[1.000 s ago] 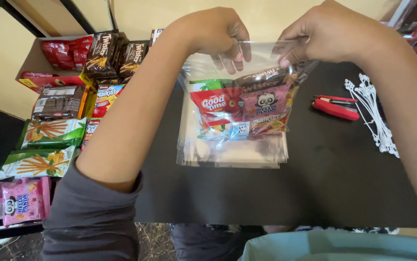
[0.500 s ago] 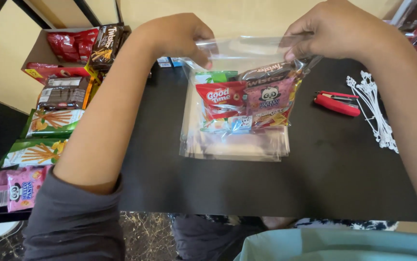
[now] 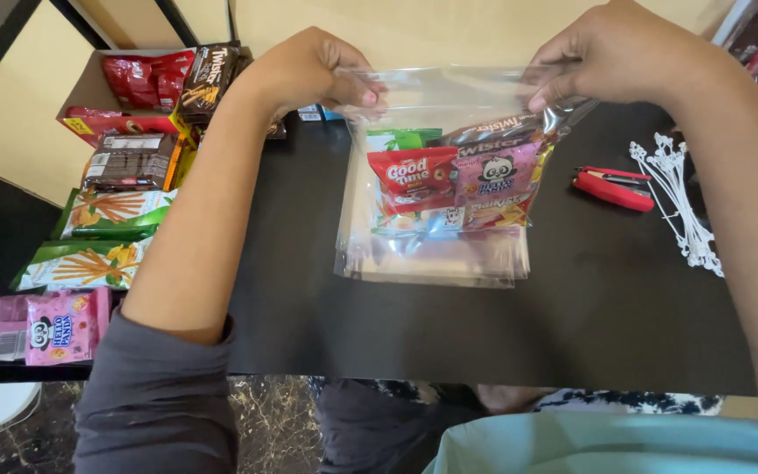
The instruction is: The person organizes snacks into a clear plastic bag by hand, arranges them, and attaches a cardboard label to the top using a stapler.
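Now left hand (image 3: pixel 308 70) further left

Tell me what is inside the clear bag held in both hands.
The clear bag holds snack packets: a red packet, a pink packet, a dark brown one and a green one. Lower packets are partly covered, so their kinds are unclear.

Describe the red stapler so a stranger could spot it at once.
Start at the black table. Right of the clear bag of snacks held up by both hands, the red stapler lies flat on the tabletop. Just beyond it lies a bundle of white plastic ties; the stapler is the only solid red tool there.
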